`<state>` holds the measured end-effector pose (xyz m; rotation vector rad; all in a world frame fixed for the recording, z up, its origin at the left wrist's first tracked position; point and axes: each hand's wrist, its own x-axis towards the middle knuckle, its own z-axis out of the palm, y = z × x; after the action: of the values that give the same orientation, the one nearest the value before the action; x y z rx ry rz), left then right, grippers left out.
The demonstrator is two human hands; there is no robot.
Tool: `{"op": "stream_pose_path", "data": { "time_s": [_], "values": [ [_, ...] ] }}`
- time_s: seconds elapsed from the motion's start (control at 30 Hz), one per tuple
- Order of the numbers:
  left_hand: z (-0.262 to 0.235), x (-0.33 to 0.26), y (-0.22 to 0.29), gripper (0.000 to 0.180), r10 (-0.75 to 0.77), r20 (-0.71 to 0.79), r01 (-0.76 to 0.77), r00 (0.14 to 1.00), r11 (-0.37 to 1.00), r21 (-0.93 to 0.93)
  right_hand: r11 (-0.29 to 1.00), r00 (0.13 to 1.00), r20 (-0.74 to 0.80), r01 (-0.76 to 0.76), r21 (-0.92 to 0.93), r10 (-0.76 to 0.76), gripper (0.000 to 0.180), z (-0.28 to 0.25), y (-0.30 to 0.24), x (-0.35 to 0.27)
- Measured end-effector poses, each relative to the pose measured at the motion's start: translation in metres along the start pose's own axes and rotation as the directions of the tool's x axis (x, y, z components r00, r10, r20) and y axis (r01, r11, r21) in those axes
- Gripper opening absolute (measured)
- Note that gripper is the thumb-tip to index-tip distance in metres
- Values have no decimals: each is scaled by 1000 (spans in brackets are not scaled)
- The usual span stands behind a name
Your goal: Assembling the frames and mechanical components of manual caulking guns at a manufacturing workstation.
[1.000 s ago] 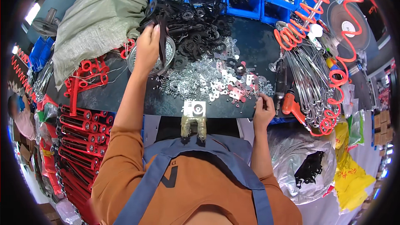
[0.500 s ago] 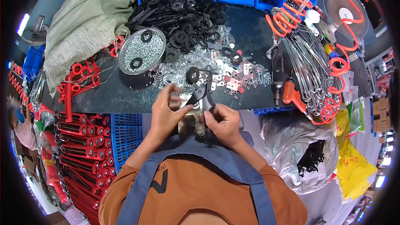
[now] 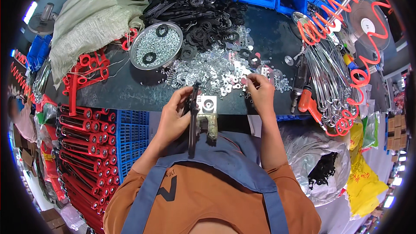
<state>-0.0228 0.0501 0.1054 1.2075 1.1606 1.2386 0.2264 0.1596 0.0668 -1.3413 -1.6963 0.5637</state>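
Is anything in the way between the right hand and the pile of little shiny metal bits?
Nothing visible. The right hand already has its fingertips at the near edge of the pile of small metal parts on the dark workbench.

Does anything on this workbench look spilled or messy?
Yes. Small silver metal parts lie loose in a heap across the dark bench beside the round metal dish. Black rings sprawl in a tangled pile behind them.

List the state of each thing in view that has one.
Left hand: closed on the long black part, held at the bench edge.
Right hand: fingers pinched at the loose metal pieces.
Round metal dish: upright, filled with small hardware.
Grey sack: slumped on the bench.
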Motion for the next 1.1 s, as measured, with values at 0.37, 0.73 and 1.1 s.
{"op": "stream_pose_path", "data": {
  "time_s": [0.37,0.73,1.1],
  "values": [
    [-1,-3,0,57,8,21,-8,1000,1000,1,888,946,234,298,-350,-225,13,31,-2,28],
    [-14,-10,-9,46,20,-76,-24,997,998,-50,966,937,269,249,-66,-223,20,42,-18,52],
    [-16,-11,-3,40,-15,-71,5,997,991,-135,841,846,308,504,-197,-435,32,55,-14,50]
  ]
}}
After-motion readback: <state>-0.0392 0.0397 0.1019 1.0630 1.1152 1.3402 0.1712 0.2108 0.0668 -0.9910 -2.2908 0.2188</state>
